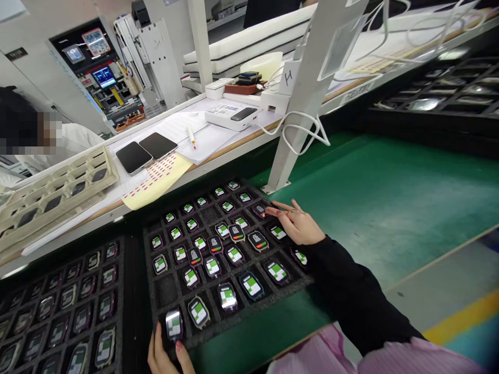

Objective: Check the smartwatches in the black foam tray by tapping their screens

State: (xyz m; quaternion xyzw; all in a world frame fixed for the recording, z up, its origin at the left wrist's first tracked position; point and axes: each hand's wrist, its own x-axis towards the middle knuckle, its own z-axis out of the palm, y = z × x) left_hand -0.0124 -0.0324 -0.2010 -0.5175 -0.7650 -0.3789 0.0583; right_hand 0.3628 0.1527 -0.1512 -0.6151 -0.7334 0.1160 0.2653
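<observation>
A black foam tray holds several smartwatch faces, most with green-and-white screens. My left hand, partly cut off by the bottom edge, grips the tray's near left corner, its thumb and fingers on either side of a smartwatch there. My right hand reaches over the tray's right side with outstretched fingers; its fingertips touch a dark-screened smartwatch. Other dark-screened smartwatches, one of them a smartwatch near the middle, lie across the dividers.
Another foam tray full of watches lies at left on the green bench. A metal post rises behind my right hand. The shelf holds two phones, a pen, a white box and a beige tray. A person sits beyond.
</observation>
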